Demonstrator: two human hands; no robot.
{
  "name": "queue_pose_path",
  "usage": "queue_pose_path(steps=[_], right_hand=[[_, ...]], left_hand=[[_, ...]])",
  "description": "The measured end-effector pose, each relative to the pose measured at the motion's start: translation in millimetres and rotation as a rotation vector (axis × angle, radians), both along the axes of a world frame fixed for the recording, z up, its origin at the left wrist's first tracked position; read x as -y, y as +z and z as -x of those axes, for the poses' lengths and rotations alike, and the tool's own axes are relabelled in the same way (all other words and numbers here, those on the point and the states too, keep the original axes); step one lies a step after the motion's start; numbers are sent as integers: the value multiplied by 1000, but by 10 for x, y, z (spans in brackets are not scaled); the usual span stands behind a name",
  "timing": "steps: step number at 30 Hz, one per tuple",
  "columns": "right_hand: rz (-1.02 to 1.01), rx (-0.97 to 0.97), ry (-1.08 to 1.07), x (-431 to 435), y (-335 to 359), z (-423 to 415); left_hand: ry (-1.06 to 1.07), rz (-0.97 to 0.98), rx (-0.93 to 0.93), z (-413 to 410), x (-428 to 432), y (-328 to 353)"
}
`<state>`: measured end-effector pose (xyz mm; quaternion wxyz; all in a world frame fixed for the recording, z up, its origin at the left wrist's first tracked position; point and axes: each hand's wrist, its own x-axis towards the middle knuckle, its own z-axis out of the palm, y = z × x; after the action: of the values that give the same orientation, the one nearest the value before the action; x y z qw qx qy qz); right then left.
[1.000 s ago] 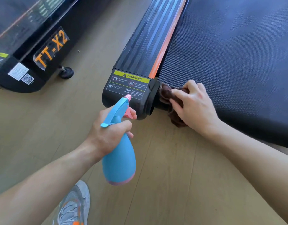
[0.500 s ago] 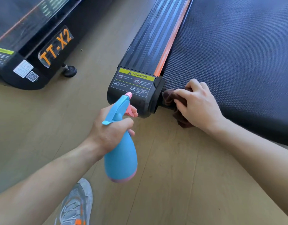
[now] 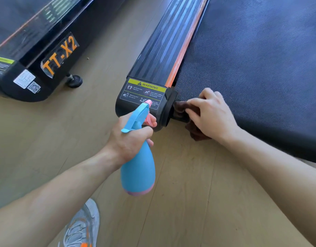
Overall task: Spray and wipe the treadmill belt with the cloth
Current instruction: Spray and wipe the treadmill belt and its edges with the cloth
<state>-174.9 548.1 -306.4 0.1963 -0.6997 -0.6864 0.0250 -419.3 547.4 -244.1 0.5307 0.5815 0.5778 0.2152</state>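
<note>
The dark textured treadmill belt fills the upper right. My right hand grips a dark brown cloth and presses it against the belt's rear left corner, beside the black end cap. Most of the cloth is hidden under the hand; a fold hangs below the belt edge. My left hand holds a blue spray bottle by the neck, with a finger on its pink trigger. The nozzle points towards the end cap.
A ribbed black side rail with an orange strip and a yellow warning label runs left of the belt. A second treadmill marked TT-X2 stands at the upper left on a levelling foot. My grey shoe is on the wooden floor.
My right hand with the cloth has slid slightly up along the belt's corner. The left hand and bottle have hardly moved. The view has shifted a little.
</note>
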Motion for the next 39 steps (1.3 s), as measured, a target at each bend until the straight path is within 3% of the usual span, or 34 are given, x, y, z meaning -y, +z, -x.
queue_pose_path(steps=[6,15,18,23,29,35,39], right_hand=[[34,-69,-121,-619,61,64],[-16,69,116,305,-158,-67],[-156,7,-38,-29,-132,10],[-23,-50,-183,-504,-54,103],[-102,46,15,134,-182,-17],[-179,18,-98,-350,-182,124],[-189,165,138,76,-374,40]], left_hand=[[-17,-19,-3,-23,-2,-75],[-12,-5,46,-17,-17,-108],[-13,13,64,-82,-11,-140],[-21,-23,56,-193,-40,-179],[-34,-15,53,-251,-7,-167],[-40,-39,50,-287,37,-181],[-35,-41,24,-233,25,-172]])
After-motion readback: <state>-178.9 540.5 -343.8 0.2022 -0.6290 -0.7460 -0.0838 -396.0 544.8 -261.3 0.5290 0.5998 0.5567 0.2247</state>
